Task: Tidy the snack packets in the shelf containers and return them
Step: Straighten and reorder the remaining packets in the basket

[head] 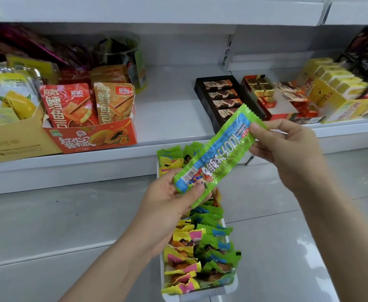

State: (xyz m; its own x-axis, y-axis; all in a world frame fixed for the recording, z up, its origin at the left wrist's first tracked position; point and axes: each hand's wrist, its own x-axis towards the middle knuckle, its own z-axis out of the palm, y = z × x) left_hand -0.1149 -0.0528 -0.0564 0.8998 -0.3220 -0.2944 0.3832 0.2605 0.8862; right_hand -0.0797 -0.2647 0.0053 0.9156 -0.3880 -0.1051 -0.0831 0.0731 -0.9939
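Two hands hold one green packet [216,155] slantwise above a white tray [202,295].
Left hand [174,205] pinches its lower end, right hand [287,153] its upper end; the tray is packed with upright green, yellow and pink packets [200,253], while one red box [95,138] on the shelf [167,110] holds two rows of pouches.

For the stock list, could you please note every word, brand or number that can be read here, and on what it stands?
"QILIANG": red snack packet in the orange box.
"QILIANG": orange snack packet beside it.
"100": long green packet, seen upside down, held by left hand and right hand.
Large Chinese characters on the orange display box: not transcribed. Barcode digits, yellow pouches, chocolate boxes: too small or blurred.
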